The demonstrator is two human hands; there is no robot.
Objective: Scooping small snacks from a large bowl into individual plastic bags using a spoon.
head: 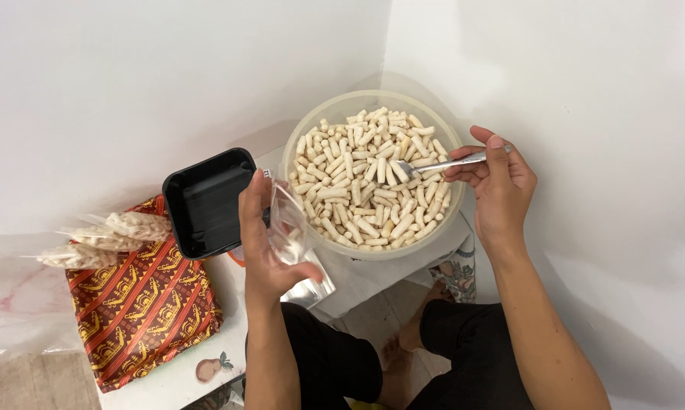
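Both hands are occupied: the left hand [265, 243] grips a small clear plastic bag [295, 237], held open just beside the rim of the translucent bowl [300, 144], while the right hand [500, 182] is closed on the handle of a metal spoon [441, 165] whose tip lies among the pale stick-shaped snacks [365, 182] filling that bowl. Left of the bowl, on the surface, a black tray [206, 201] overlaps a patterned red box [141, 311], which carries two filled bags [107, 235].
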